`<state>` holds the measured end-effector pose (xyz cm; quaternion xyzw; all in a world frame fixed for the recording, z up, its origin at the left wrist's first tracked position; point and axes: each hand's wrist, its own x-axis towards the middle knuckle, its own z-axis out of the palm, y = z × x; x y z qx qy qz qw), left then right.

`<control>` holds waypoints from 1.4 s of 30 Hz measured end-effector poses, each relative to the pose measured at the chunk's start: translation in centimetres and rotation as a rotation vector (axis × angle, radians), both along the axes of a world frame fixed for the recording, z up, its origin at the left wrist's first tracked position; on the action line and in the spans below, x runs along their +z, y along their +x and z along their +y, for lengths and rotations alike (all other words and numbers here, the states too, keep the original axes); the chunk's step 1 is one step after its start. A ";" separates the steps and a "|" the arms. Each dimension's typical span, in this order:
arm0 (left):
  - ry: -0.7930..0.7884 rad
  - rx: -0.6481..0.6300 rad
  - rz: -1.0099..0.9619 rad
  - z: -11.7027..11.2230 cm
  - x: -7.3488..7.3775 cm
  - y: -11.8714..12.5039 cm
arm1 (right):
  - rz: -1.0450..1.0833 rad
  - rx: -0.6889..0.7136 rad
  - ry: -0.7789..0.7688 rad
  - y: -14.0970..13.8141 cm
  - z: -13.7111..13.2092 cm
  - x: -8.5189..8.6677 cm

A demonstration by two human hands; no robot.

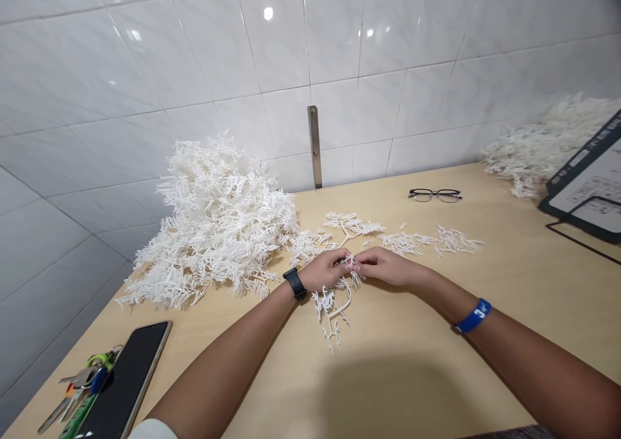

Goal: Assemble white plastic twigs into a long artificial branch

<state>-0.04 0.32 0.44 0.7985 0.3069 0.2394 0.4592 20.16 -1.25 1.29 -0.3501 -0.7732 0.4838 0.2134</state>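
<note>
My left hand point(327, 268), with a black watch at its wrist, is closed on a white plastic branch piece point(334, 313) whose forked twigs hang down below the fingers. Fingertips of my right hand point(385, 266) pinch the small tuft at the upper end of that piece, and the two hands almost meet. Behind them more white branch pieces point(345, 232) lie loose on the table. A big heap of the same white branches point(218, 219) rises to the left of my left hand. What exactly lies between the fingertips is partly hidden.
A phone point(129, 377) and a bunch of keys point(85, 381) lie at the front left. Eyeglasses point(435, 195) rest toward the back. On the right stand a dark-edged printed board point(589, 180) and another white pile point(548, 141). A tiled wall point(334, 38) borders the table point(412, 361).
</note>
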 end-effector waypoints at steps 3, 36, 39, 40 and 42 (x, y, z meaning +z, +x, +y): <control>0.014 -0.007 0.031 0.0 0.0 0.0 | -0.006 -0.018 0.012 -0.2 0.1 -0.2; 0.024 0.131 -0.017 -0.1 -0.5 0.4 | -0.232 -0.199 0.275 -0.8 -0.8 0.2; 0.086 0.085 0.055 -0.2 -0.4 0.3 | -0.191 -0.151 0.265 -0.8 -1.0 0.7; 0.096 0.071 0.063 -0.2 -0.4 0.2 | -0.172 -0.129 0.255 -0.8 -1.0 0.8; 0.102 0.044 0.061 -0.2 -0.4 0.2 | -0.136 -0.091 0.224 -0.7 -1.1 0.9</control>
